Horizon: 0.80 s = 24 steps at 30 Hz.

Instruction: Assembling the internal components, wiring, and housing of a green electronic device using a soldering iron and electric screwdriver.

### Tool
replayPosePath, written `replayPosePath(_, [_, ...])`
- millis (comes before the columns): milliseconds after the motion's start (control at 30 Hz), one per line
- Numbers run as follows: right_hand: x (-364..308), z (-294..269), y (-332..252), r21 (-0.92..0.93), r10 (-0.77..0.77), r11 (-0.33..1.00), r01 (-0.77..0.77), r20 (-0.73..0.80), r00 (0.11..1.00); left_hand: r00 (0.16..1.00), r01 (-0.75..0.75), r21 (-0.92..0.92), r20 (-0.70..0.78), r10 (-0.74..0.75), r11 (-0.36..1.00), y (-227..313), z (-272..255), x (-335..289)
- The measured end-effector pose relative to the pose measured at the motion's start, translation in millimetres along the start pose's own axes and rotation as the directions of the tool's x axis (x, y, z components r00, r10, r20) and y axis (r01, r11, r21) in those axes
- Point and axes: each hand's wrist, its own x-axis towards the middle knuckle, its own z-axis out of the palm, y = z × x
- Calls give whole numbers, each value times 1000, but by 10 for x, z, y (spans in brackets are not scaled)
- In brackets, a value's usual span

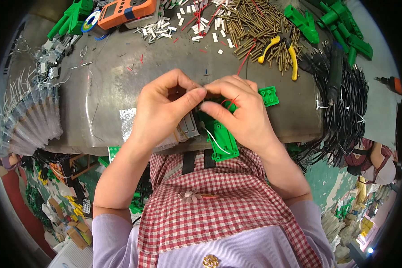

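Grey workbench (111, 89) (scuffed) carries brass pins (250, 27), yellow-handled pliers (283, 49).

Hands (205, 111) hide green part's (221, 140) upper end

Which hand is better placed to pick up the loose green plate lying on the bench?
Probably the right hand: the small green plate lies just beyond its knuckles, while the left hand pinches at the green housing on the far side.
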Motion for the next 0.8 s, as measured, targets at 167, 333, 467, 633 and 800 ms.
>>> replayPosePath(167, [67, -8, -15, 140, 33, 989, -49, 115, 993, 982, -167, 265, -41, 184, 950, -68, -88, 9])
replayPosePath(333, [142, -21, 99, 325, 94, 931, -167, 228, 969, 519, -733, 660, 387, 762, 164, 37, -188, 176])
replayPosePath(467, [203, -119, 66, 284, 177, 908, -308, 406, 896, 496, -764, 643, 529, 689, 57, 70, -378, 206])
replayPosePath(633, [215, -56, 91, 341, 110, 911, -233, 344, 933, 440, -740, 668, 570, 694, -79, 126, -393, 183])
replayPosePath(800, [226, -37, -41, 357, 164, 890, -282, 326, 931, 575, -628, 773, 387, 721, 85, 192, -184, 86])
